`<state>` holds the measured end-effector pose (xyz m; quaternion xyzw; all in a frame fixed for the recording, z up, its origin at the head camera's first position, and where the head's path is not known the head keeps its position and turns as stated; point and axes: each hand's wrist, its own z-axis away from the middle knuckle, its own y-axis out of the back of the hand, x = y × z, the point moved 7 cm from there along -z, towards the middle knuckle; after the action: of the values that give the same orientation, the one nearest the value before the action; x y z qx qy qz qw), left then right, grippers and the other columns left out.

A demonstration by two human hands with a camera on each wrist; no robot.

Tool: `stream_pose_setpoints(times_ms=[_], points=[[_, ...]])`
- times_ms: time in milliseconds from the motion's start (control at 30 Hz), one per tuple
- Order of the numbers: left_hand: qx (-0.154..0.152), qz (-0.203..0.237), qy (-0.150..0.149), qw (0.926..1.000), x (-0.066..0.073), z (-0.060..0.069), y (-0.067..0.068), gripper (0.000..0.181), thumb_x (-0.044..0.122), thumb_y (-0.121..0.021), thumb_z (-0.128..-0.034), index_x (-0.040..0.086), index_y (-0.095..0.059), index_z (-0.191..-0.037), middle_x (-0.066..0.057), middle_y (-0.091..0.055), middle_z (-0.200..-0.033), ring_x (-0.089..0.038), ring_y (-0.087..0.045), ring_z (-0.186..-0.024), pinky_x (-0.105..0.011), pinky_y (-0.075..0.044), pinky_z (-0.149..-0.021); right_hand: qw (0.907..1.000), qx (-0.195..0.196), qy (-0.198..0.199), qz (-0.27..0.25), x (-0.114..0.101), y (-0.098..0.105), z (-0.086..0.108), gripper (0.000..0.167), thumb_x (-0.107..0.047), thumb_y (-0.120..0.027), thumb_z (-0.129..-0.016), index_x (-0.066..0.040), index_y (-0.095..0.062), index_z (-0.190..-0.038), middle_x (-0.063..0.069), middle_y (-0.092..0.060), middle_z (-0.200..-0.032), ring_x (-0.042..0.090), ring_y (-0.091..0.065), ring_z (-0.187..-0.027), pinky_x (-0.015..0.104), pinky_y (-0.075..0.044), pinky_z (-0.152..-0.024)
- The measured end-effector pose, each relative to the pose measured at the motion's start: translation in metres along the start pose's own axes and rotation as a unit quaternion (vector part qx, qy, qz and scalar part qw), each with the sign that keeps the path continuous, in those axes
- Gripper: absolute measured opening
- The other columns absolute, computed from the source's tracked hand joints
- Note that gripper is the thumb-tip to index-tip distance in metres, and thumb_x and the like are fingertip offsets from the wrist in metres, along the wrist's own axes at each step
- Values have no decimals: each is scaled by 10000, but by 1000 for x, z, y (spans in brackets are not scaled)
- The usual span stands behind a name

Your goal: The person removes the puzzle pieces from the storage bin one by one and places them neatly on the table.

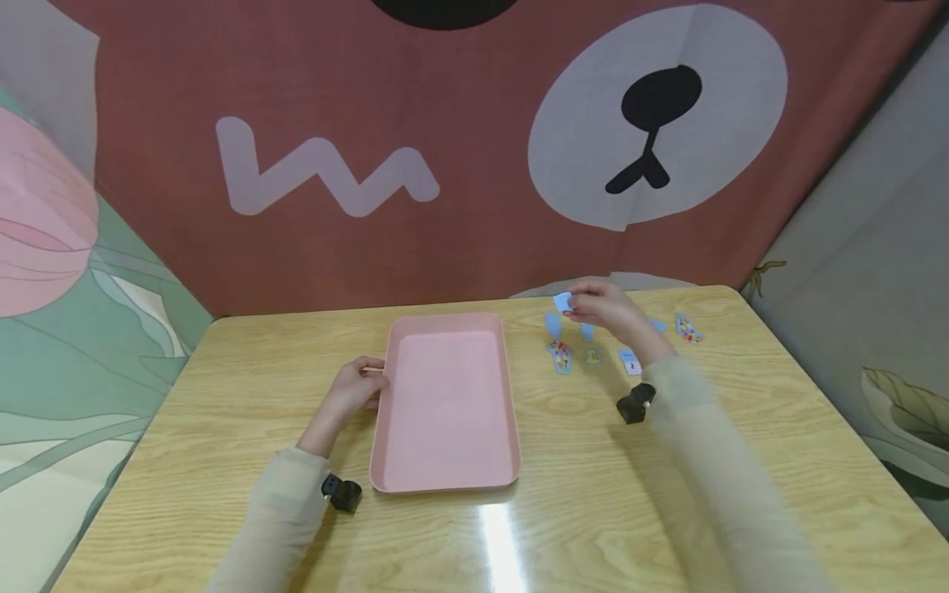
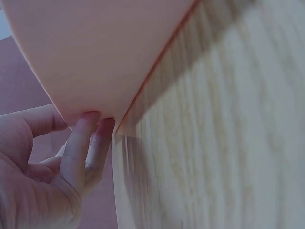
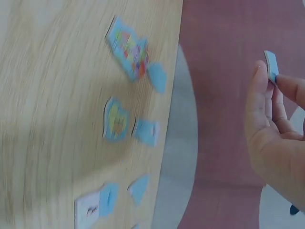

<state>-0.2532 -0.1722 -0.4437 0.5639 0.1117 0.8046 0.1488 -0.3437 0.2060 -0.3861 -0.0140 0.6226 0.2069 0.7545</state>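
Observation:
On the table lies a shallow pink tray (image 1: 452,395), whose left side my left hand (image 1: 356,387) holds. In the left wrist view the left hand's fingers (image 2: 88,138) press against the tray's outer wall (image 2: 95,57), with the thumb at its rim. My right hand (image 1: 604,311) pinches a small light blue puzzle piece (image 3: 271,67) between thumb and fingertips, above the table's far edge. Below that hand lie a colourful piece (image 1: 560,357), a yellow-green piece (image 1: 594,357), a blue-and-white piece (image 1: 630,361) and plain blue pieces (image 1: 553,324).
Another colourful piece (image 1: 688,328) lies toward the far right of the wooden table (image 1: 578,511). A brown curtain (image 1: 334,255) with a bear's face hangs right behind the table's far edge. Patterned cloth (image 1: 853,247) hangs at the right side.

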Motion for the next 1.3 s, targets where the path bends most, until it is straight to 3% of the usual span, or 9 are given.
stream_pose_setpoints(times_ms=[100, 467, 700, 833, 967, 1100, 1167, 1300], points=[[4, -15, 18, 10000, 1, 0, 0, 457, 46, -484, -900, -83, -423, -1334, -287, -571, -1228, -145, -614, -894, -268, -571, -712, 9998, 27, -112, 163, 6, 11, 3, 454, -209, -478, -993, 56, -379, -1348, 41, -489, -1151, -46, -601, -877, 176, -518, -920], [-39, 143, 10, 9999, 2, 2, -1, 449, 32, -486, -906, -98, -416, -1330, -293, -572, -1214, -142, -618, -892, -275, -571, -718, 9978, 272, -171, 578, 34, 51, 19, 511, -254, -501, -990, 75, -384, -1363, 31, -489, -1223, -47, -588, -912, 129, -511, -884], [-7, 100, 35, 9999, 2, 0, 0, 445, 21, -503, -898, -97, -427, -1319, -280, -577, -1199, -123, -607, -864, -254, -563, -696, 9974, 319, -247, 593, 56, 77, 31, 567, -281, -525, -981, 92, -369, -1378, -200, -567, -981, -97, -581, -893, 112, -508, -868], [-35, 88, 20, 10000, 3, 1, 0, 452, 15, -512, -899, -105, -419, -1324, -300, -561, -1229, -120, -609, -864, -251, -565, -699, 9982, 352, -241, 433, 65, 91, 39, 545, -254, -540, -975, 83, -379, -1371, -257, -577, -926, -110, -586, -876, 110, -516, -846], [-88, 80, -39, 9999, 4, 3, 1, 465, 11, -521, -902, -119, -409, -1334, -317, -544, -1254, -127, -625, -868, -262, -574, -705, 9987, 420, -240, 173, 73, 106, 48, 377, -222, -547, -972, -38, -472, -1293, -277, -592, -914, -107, -599, -865, 112, -523, -829], [-121, 53, -45, 9999, 4, 4, 2, 465, 18, -527, -912, -114, -411, -1342, -320, -535, -1271, -127, -629, -878, -262, -578, -709, 9981, 483, -258, -289, 83, 121, 56, 137, -168, -576, -954, -234, -605, -1069, -271, -612, -915, -102, -607, -853, 108, -528, -804], [-141, 44, -37, 9999, 4, 3, 2, 461, 25, -530, -919, -109, -414, -1345, -322, -528, -1281, -126, -626, -880, -260, -579, -715, 9965, 487, -291, -606, 88, 127, 60, 185, -131, -591, -941, -309, -641, -951, -265, -628, -913, -95, -612, -845, 109, -532, -787], [-191, 33, 0, 9998, 2, 3, 2, 466, 40, -541, -929, -98, -415, -1356, -331, -501, -1322, -150, -629, -921, -282, -588, -758, 9925, 459, -348, -1082, 96, 137, 69, 290, -66, -585, -933, -331, -685, -872, -241, -652, -906, -74, -625, -834, 122, -541, -770]])
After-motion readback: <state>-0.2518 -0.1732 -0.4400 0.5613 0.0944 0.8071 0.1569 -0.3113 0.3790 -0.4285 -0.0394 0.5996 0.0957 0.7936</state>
